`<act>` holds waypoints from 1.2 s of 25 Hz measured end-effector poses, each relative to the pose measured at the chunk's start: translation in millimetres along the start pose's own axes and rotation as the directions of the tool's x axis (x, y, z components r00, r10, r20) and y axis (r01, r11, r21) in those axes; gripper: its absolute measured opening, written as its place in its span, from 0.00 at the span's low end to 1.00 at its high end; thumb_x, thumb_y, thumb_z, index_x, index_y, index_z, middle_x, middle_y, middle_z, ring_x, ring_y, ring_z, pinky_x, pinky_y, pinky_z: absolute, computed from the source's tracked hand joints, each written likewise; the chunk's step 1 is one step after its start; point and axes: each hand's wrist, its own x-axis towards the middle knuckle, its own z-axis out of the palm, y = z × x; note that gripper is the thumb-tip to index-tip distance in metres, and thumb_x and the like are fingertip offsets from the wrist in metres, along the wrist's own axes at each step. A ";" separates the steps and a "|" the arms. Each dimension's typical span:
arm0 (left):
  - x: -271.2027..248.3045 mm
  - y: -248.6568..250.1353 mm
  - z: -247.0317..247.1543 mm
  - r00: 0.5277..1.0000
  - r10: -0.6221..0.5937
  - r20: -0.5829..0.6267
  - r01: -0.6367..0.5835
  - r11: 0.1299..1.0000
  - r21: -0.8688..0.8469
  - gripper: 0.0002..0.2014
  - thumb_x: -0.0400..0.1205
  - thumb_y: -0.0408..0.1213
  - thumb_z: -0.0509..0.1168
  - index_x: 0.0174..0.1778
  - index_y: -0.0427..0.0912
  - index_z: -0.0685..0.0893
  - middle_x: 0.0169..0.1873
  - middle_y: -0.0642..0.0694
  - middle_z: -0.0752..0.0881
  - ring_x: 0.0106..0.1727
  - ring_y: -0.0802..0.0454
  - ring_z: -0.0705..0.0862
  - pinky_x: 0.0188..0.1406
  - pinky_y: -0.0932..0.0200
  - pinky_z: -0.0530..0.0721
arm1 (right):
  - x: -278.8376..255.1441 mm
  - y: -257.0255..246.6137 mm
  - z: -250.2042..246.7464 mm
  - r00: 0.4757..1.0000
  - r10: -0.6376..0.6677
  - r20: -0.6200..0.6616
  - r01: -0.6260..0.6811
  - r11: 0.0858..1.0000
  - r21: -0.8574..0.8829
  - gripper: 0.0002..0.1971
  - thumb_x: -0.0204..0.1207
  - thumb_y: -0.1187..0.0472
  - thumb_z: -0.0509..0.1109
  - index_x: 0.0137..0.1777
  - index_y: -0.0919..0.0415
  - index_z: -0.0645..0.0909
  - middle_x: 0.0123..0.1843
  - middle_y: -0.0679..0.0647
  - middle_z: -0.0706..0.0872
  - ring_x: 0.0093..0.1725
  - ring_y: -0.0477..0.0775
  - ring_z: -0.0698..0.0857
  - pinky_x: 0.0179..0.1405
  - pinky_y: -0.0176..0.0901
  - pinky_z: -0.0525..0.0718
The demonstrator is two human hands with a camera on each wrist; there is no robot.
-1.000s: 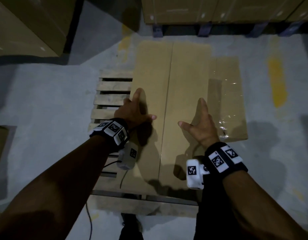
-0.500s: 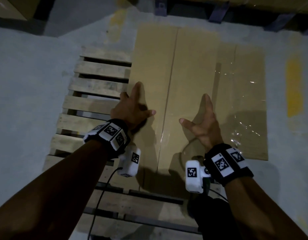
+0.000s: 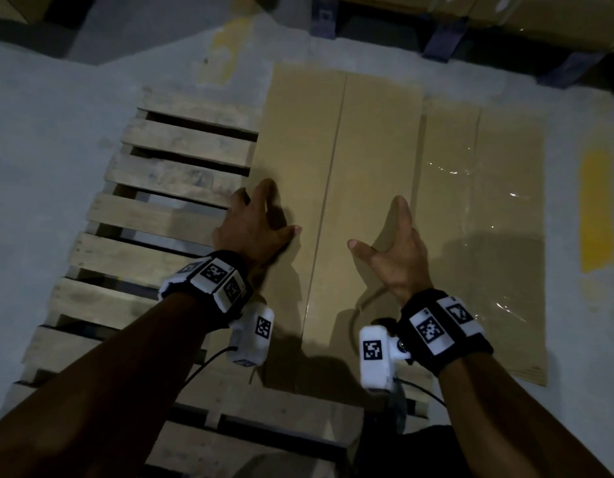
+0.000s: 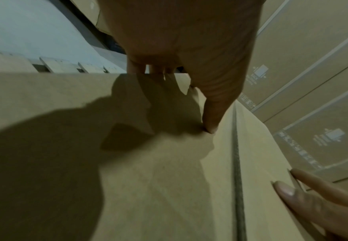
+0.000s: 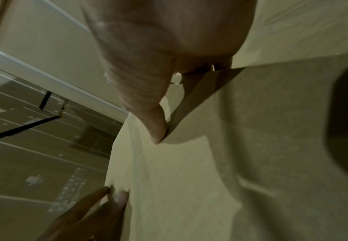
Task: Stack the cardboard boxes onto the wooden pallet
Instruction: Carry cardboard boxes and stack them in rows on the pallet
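Down on the wooden pallet lies the long cardboard box, with a second, film-wrapped box against its 3 o'clock side. From the head view, the left hand sits at the long box's 9 o'clock edge, thumb on top, while the right hand rests near its 3 o'clock edge, fingers straight. Only the left wrist camera shows the left fingers curling over that edge, gripping it. The right wrist view shows the thumb touching the cardboard, and printed boxes stacked beyond, at 9 o'clock.
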 end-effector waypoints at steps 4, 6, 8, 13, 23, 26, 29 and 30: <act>17.3 3.4 17.0 1.000 0.001 -0.024 -0.002 0.999 -0.034 0.40 0.73 0.60 0.74 0.77 0.59 0.63 0.77 0.42 0.64 0.72 0.34 0.74 0.66 0.27 0.76 | 17.9 5.4 -1.9 0.999 0.032 0.036 -0.030 0.998 -0.051 0.55 0.71 0.43 0.80 0.88 0.42 0.45 0.88 0.55 0.60 0.85 0.63 0.59 0.83 0.58 0.62; 26.7 6.6 22.8 1.000 0.003 -0.029 -0.005 0.999 -0.047 0.37 0.73 0.59 0.74 0.75 0.59 0.65 0.76 0.43 0.65 0.70 0.35 0.75 0.65 0.28 0.77 | 27.9 7.4 -5.4 0.998 0.041 0.044 -0.037 0.997 -0.073 0.54 0.72 0.44 0.79 0.88 0.42 0.45 0.87 0.56 0.59 0.85 0.64 0.59 0.82 0.58 0.64; 34.9 8.5 25.6 0.999 0.013 -0.038 -0.015 0.999 -0.051 0.35 0.74 0.57 0.74 0.73 0.57 0.66 0.74 0.43 0.67 0.68 0.35 0.76 0.64 0.29 0.78 | 37.3 7.4 -7.5 0.998 0.033 0.049 -0.028 0.995 -0.092 0.53 0.72 0.43 0.79 0.88 0.41 0.45 0.86 0.56 0.60 0.84 0.64 0.61 0.81 0.59 0.67; 54.1 8.5 30.0 0.996 0.043 -0.075 -0.047 0.997 -0.059 0.33 0.73 0.57 0.74 0.70 0.55 0.68 0.72 0.43 0.68 0.65 0.34 0.78 0.61 0.28 0.80 | 51.1 5.4 -6.8 0.999 0.021 0.030 -0.015 0.981 -0.192 0.53 0.72 0.41 0.78 0.88 0.47 0.47 0.81 0.61 0.64 0.80 0.65 0.64 0.77 0.55 0.68; 58.9 -12.1 49.6 0.963 0.218 0.161 -0.256 0.928 0.271 0.52 0.73 0.60 0.75 0.87 0.51 0.53 0.86 0.35 0.40 0.86 0.33 0.42 0.84 0.36 0.53 | 13.0 26.2 1.5 0.994 0.002 0.108 0.062 0.810 -0.583 0.39 0.76 0.47 0.72 0.84 0.52 0.60 0.86 0.58 0.52 0.83 0.64 0.55 0.79 0.57 0.62; 23.2 -19.3 52.1 0.937 0.250 0.244 -0.328 0.870 0.368 0.50 0.77 0.63 0.69 0.88 0.54 0.48 0.87 0.41 0.39 0.87 0.36 0.38 0.84 0.40 0.46 | -11.5 41.4 -1.1 0.991 0.064 0.114 0.004 0.857 -0.515 0.40 0.77 0.49 0.73 0.86 0.51 0.58 0.89 0.54 0.47 0.87 0.60 0.49 0.83 0.57 0.58; -16.0 -35.5 61.6 0.901 0.269 0.340 -0.398 0.826 0.400 0.50 0.77 0.68 0.65 0.88 0.55 0.45 0.87 0.43 0.35 0.87 0.39 0.36 0.84 0.41 0.43 | -39.1 60.4 0.1 0.994 0.063 0.091 -0.012 0.878 -0.478 0.43 0.76 0.51 0.75 0.87 0.54 0.57 0.89 0.56 0.49 0.87 0.61 0.50 0.82 0.57 0.60; -30.1 -41.4 64.6 0.885 0.285 0.369 -0.431 0.802 0.413 0.50 0.76 0.70 0.64 0.88 0.55 0.45 0.87 0.44 0.35 0.87 0.39 0.37 0.84 0.41 0.43 | -51.3 68.3 1.7 0.995 0.061 0.078 -0.017 0.880 -0.474 0.44 0.76 0.52 0.75 0.87 0.56 0.57 0.89 0.57 0.51 0.87 0.61 0.51 0.82 0.57 0.61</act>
